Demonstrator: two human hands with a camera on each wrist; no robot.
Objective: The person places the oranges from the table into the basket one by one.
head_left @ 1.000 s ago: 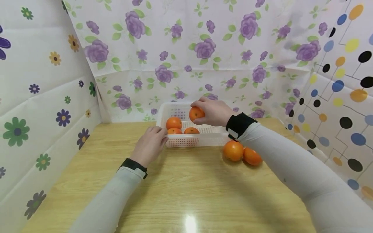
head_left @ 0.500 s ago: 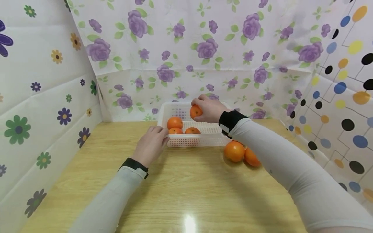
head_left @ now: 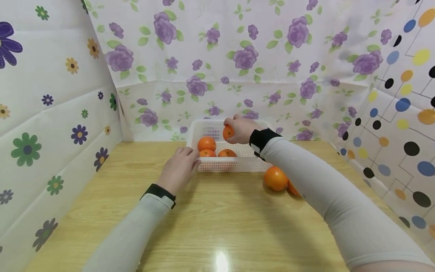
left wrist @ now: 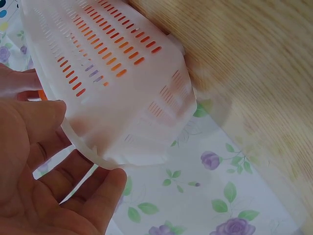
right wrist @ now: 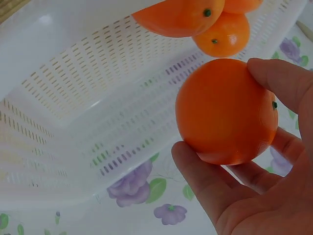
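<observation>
By the table's (head_left: 210, 226) far edge, our right grip (head_left: 242, 130) pinches an orange (right wrist: 225, 112) above the basket (head_left: 234, 165) our left grip (head_left: 180, 168) holds.

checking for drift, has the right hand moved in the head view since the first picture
Yes, slightly left: against the white basket, the right hand and its black wristband sit farther to the person's left than a second ago.

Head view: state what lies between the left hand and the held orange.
In the head view, the rear orange and front orange at the white perforated basket's left end lie between left hand and held orange.
</observation>
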